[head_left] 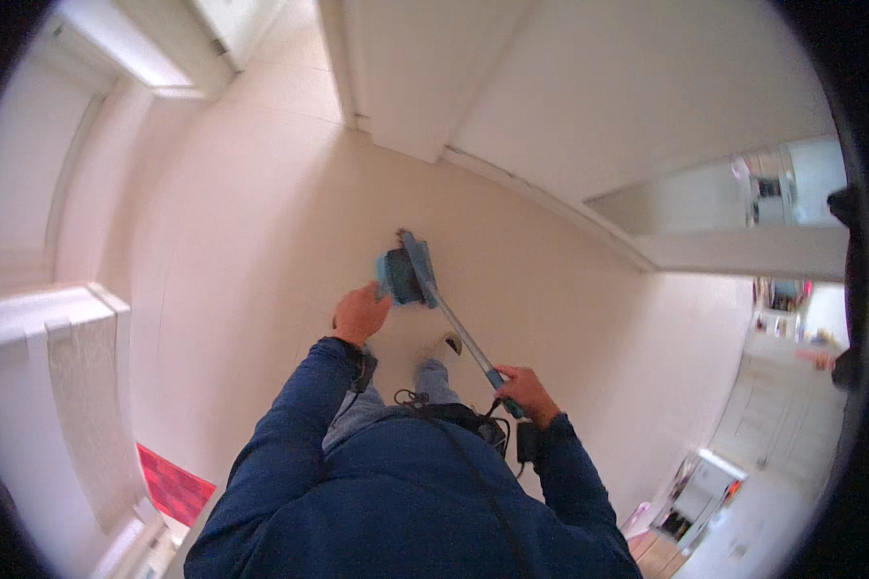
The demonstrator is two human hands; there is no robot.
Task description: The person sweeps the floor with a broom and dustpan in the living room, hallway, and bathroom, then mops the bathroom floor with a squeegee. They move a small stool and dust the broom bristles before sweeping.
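Observation:
My left hand (362, 314) is closed around the handle end of a blue dustpan (401, 277), which lies low over the pale floor. My right hand (527, 394) grips the grey and teal handle of a long-handled broom (468, 340). The broom's blue head rests against the dustpan's right side, at its open edge or just over it; blur hides the exact contact. A small bit of brownish debris (402, 232) shows at the far end of the broom head.
White cabinet or wall panels (550, 108) with a baseboard rise ahead and to the right. Doorways stand at the upper left. A red mat (176, 486) lies at the lower left, beside a pale door edge. My shoe (453, 343) is just behind the dustpan.

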